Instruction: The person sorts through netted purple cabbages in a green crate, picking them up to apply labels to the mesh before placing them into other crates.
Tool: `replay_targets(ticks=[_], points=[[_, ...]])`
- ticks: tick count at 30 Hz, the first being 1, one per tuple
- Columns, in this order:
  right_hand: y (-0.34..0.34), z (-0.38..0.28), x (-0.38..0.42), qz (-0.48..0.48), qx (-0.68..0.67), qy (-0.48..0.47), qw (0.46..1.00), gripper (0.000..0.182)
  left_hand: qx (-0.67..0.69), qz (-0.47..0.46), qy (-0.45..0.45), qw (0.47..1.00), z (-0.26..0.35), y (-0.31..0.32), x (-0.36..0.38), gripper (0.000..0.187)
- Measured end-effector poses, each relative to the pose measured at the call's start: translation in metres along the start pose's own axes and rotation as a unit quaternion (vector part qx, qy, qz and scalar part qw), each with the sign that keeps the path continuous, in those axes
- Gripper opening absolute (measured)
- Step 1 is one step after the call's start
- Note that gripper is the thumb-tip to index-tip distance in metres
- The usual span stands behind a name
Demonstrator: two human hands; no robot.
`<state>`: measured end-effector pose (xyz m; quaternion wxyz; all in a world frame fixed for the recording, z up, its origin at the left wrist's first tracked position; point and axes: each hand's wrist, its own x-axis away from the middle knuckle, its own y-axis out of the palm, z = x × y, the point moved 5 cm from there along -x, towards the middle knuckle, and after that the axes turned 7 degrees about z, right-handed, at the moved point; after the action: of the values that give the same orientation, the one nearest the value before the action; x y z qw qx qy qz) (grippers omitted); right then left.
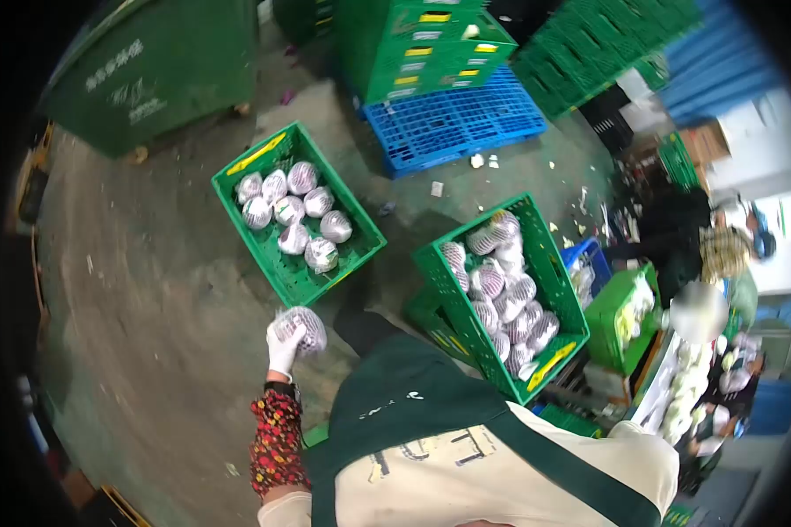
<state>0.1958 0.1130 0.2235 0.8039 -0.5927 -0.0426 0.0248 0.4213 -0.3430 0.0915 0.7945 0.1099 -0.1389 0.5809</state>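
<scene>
My left hand, in a white glove below a red floral sleeve, is closed on a round item wrapped in film and pinkish foam net. It hangs just outside the near corner of a green crate on the floor, which holds several similar wrapped items with bare crate floor showing around them. To the right, another green crate, resting on a further crate, is fuller with such wrapped items. My right hand is not visible; only that side's shoulder and upper sleeve show.
A large green bin stands at the upper left. Beyond the crates lies a blue pallet bearing stacked green crates. Litter dots the floor there. At the right, several people are beside a table with pale produce, near a light-green container.
</scene>
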Motion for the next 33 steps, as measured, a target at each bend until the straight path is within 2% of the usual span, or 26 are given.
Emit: replay_targets(ticks=[1,3,5,7,8,9,10,11,12,13,15,17,19,20,21,23,24,25,27,29,31,33], points=[[0.032,-0.009,-0.001,-0.090,-0.045,-0.048,0.994,0.020,-0.055,-0.028,0.037,0.997,-0.012,-0.003,-0.024,0.037],[0.069,-0.035,-0.025,-0.231,-0.070,-0.137,0.961,0.021,-0.093,-0.048,0.023,0.994,0.022,0.016,-0.049,0.046],[0.088,-0.094,-0.070,-0.329,-0.070,-0.238,0.911,0.022,-0.233,-0.068,0.038,0.969,-0.001,0.016,-0.092,0.064],[0.091,-0.168,-0.117,-0.349,-0.063,-0.344,0.869,0.023,-0.360,-0.006,0.126,0.924,0.014,0.030,-0.120,0.068],[0.089,-0.221,-0.144,-0.324,-0.084,-0.392,0.857,0.023,-0.438,-0.030,0.093,0.894,0.033,0.045,-0.132,0.082],[0.083,-0.275,-0.164,-0.288,-0.147,-0.409,0.853,0.024,-0.497,-0.051,0.064,0.864,0.019,0.050,-0.151,0.093],[0.075,-0.325,-0.179,-0.260,-0.221,-0.406,0.848,0.024,-0.528,-0.078,0.054,0.844,0.022,0.062,-0.167,0.092],[0.065,-0.373,-0.187,-0.272,-0.334,-0.380,0.819,0.025,-0.555,-0.104,0.042,0.824,0.023,0.074,-0.181,0.092],[0.062,-0.413,-0.188,-0.333,-0.352,-0.332,0.809,0.026,-0.606,-0.121,0.033,0.785,0.003,0.078,-0.197,0.088],[0.064,-0.451,-0.185,-0.389,-0.373,-0.281,0.794,0.027,-0.630,-0.155,-0.019,0.761,-0.002,0.087,-0.210,0.085],[0.082,-0.512,-0.175,-0.347,-0.382,-0.299,0.803,0.023,-0.643,-0.176,0.053,0.743,-0.037,0.094,-0.232,0.083],[0.147,-0.549,-0.158,-0.314,-0.426,-0.268,0.805,0.020,-0.657,-0.210,0.017,0.724,-0.074,0.096,-0.249,0.082],[0.214,-0.570,-0.141,-0.335,-0.433,-0.198,0.813,0.017,-0.701,-0.253,0.012,0.666,-0.110,0.096,-0.264,0.080],[0.238,-0.574,-0.136,-0.349,-0.453,-0.150,0.806,0.016,-0.717,-0.275,0.014,0.640,-0.133,0.093,-0.270,0.069],[0.261,-0.577,-0.130,-0.363,-0.472,-0.103,0.797,0.016,-0.719,-0.287,0.008,0.633,-0.154,0.088,-0.273,0.069],[0.285,-0.583,-0.127,-0.310,-0.453,-0.129,0.826,0.019,-0.756,-0.319,0.062,0.569,-0.185,0.081,-0.282,0.061],[0.285,-0.586,-0.128,-0.301,-0.445,-0.139,0.832,0.027,-0.741,-0.313,0.103,0.586,-0.175,0.091,-0.285,0.056],[0.287,-0.591,-0.129,-0.322,-0.449,-0.131,0.823,0.034,-0.699,-0.312,0.092,0.637,-0.167,0.102,-0.294,0.062],[0.285,-0.602,-0.129,-0.239,-0.450,-0.174,0.843,0.035,-0.575,-0.300,0.193,0.736,-0.159,0.119,-0.304,0.072],[0.285,-0.603,-0.125,-0.254,-0.453,-0.151,0.841,0.035,-0.538,-0.337,0.140,0.760,-0.167,0.141,-0.311,0.087],[0.283,-0.604,-0.126,-0.269,-0.454,-0.135,0.839,0.036,-0.510,-0.374,0.178,0.754,-0.201,0.148,-0.313,0.098],[0.285,-0.606,-0.125,-0.304,-0.381,-0.166,0.857,0.034,-0.559,-0.407,0.182,0.699,-0.199,0.161,-0.309,0.095]])
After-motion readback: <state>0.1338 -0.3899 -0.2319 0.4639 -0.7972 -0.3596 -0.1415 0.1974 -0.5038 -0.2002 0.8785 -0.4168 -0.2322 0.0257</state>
